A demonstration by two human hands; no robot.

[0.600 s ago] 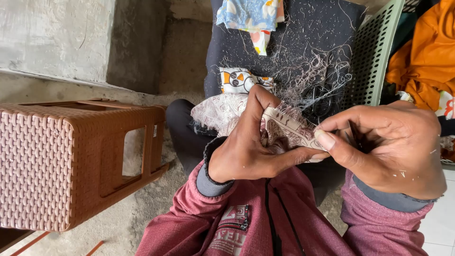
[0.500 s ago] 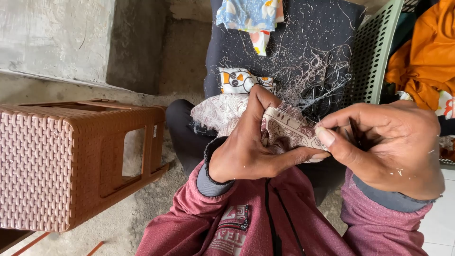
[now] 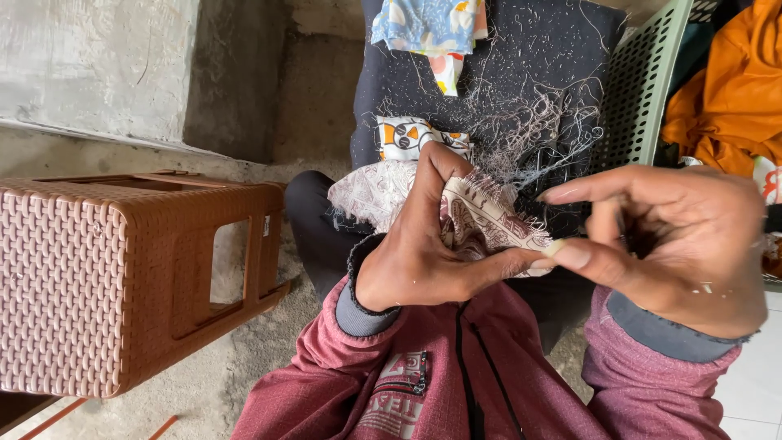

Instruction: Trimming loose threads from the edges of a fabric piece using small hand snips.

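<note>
The left hand [image 3: 415,269] was clenched around a frayed piece of pale printed cloth [image 3: 489,216], thumb pressed along its lower edge, held over the lap. The right hand [image 3: 676,244] pinched the cloth's right corner between thumb and forefinger, with the other fingers [image 3: 586,189] spread loosely. Half a second earlier, those fingers had been curled closer together. Loose threads [image 3: 538,122] lay on the dark cushion [image 3: 489,73] behind. A brown woven-pattern stool [image 3: 106,277] stood to the left.
</note>
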